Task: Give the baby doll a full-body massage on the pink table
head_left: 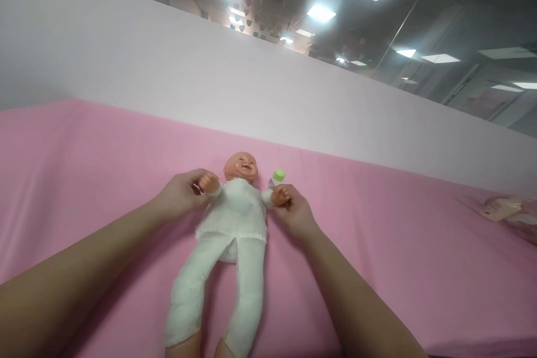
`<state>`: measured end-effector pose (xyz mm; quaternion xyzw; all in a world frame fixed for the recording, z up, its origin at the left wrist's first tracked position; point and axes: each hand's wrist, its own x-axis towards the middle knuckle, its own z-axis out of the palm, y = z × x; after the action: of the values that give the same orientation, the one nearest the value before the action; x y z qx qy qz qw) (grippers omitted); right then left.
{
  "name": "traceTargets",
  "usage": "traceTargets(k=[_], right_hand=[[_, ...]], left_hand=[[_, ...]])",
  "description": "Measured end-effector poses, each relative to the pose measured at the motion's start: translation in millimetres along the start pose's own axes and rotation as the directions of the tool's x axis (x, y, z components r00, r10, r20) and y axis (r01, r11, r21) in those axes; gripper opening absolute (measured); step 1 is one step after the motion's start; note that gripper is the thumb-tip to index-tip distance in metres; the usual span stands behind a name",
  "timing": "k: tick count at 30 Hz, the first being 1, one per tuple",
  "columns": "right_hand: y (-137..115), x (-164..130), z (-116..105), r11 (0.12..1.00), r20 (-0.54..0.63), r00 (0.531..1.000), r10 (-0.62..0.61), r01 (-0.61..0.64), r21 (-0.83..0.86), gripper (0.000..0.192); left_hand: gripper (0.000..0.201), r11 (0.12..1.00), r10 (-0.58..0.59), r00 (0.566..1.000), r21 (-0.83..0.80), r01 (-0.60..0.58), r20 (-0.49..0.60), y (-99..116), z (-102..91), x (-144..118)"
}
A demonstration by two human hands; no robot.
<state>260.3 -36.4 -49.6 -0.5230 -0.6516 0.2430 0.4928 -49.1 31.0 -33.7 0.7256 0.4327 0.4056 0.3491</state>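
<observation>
Here I see the baby doll (229, 235) lying face up on the pink sheet (377, 235), head toward the white wall (210, 78). My left hand (180, 194) has its fingers closed around one doll wrist, my right hand (293, 210) pinches the other. A small green-capped bottle (277, 177) lies just beside the doll's head, near my right hand. A wrapped packet (503, 210) sits well apart at the right edge.

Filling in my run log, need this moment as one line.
left hand: grips doll wrist | right hand: grips other wrist | doll: face-up on pink sheet | bottle: beside head
</observation>
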Motion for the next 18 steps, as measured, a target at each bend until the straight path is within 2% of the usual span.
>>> traceTargets(k=[1,3,5,7,8,10,12,14,16,18], right_hand=[[-5.2,-3.1,3.4,0.995,0.089,0.994,-0.064,0.071,-0.072,0.037],[-12.2,-7.9,8.1,0.963,0.241,0.959,-0.146,0.194,-0.187,0.044],[-14.8,-10.4,10.6,0.932,0.328,0.928,-0.178,0.267,-0.247,0.054],[-14.8,-11.3,11.9,0.921,0.348,0.919,-0.188,0.288,-0.263,0.058],[-14.5,-11.4,12.2,0.924,0.346,0.919,-0.186,0.284,-0.257,0.058],[-13.6,-11.1,12.2,0.946,0.316,0.933,-0.172,0.245,-0.211,0.054],[-11.6,-9.7,10.5,0.978,0.229,0.965,-0.129,0.161,-0.129,0.044],[-6.5,-6.1,6.4,0.999,0.092,0.995,-0.041,0.042,-0.016,0.037],[3.1,0.2,-0.3,0.99,-0.039,0.995,0.093,-0.088,0.111,0.045],[16.4,8.5,-8.3,0.942,-0.136,0.962,0.238,-0.195,0.273,0.058]], left_hand=[[0.03,0.991,0.084,0.991,0.097,-0.095,0.104,3.9,3.4,-2.8],[0.038,0.922,0.23,0.927,0.239,-0.305,0.295,6.9,7.5,-5.8],[0.049,0.843,0.32,0.871,0.308,-0.441,0.373,5.9,8.6,-6.4],[0.055,0.809,0.351,0.847,0.327,-0.489,0.4,4.2,8.4,-6.2],[0.055,0.823,0.341,0.854,0.314,-0.473,0.392,3.8,8.3,-6.4],[0.048,0.892,0.274,0.899,0.258,-0.37,0.342,3.7,8.3,-7.2],[0.04,0.96,0.161,0.96,0.191,-0.206,0.228,3.3,7.7,-7.8],[0.037,0.991,0.018,0.997,0.129,-0.027,0.069,0.0,5.0,-6.4],[0.035,0.988,-0.134,0.988,0.066,0.139,-0.072,-7.5,-0.5,-2.0],[0.031,0.964,-0.264,0.951,-0.004,0.267,-0.16,-19.1,-7.4,5.1]])
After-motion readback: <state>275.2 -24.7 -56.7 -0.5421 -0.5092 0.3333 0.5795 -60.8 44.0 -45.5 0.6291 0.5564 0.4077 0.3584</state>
